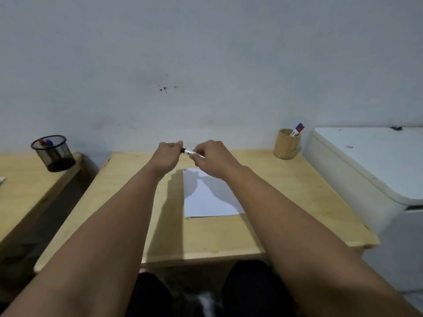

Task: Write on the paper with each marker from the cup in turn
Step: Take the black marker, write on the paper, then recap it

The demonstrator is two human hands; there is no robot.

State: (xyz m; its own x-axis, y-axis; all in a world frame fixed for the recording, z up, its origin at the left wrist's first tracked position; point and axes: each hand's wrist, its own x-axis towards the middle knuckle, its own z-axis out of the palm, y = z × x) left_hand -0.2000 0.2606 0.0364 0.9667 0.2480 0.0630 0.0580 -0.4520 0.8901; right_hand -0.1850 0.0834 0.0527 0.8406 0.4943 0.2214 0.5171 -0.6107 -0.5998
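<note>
Hands: left hand [168, 154] closed on the dark cap end of a marker [191, 153], right hand [211, 156] pinching its white barrel, both raised above the paper [209, 197].
Surface: pale wooden desk [286, 193] against a scuffed grey-white wall [206, 65].
Marker: white barrel with print, lying level between the hands.
Paper: white sheet, flat mid-desk, partly shadowed.
Around: wooden cup [286, 144] with markers far right; black mesh pen cup [53, 153] on the left side table [20, 191]; white cabinet [377, 168] on the right.
</note>
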